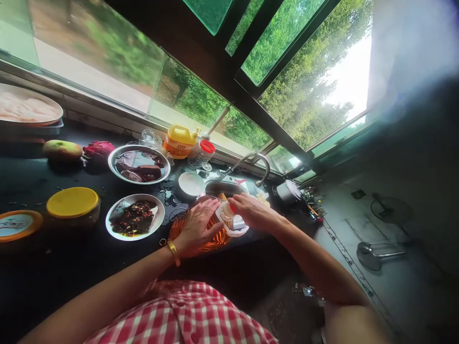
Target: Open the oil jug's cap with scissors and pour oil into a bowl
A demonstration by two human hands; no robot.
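Note:
A large clear plastic oil jug [211,241] with amber liquid lies tilted at the counter's front edge, its neck pointing right. My left hand [201,222] presses on the jug's body, fingers stretched over it, thumb toward the neck. My right hand [253,210] is closed around the red cap [232,206] at the jug's mouth; the fingers hide most of the cap. The white carrying handle [236,233] sits just below the neck. Left of the jug stands a white plate [111,228] of dark sauce with chopped red chilli.
A metal bowl [112,165] of dark meat in liquid stands behind the plate. A yellow-lidded jar [72,202] is at left. Behind the jug are a small white dish [191,184], a sink with a curved faucet [267,167], and a yellow detergent bottle [179,142].

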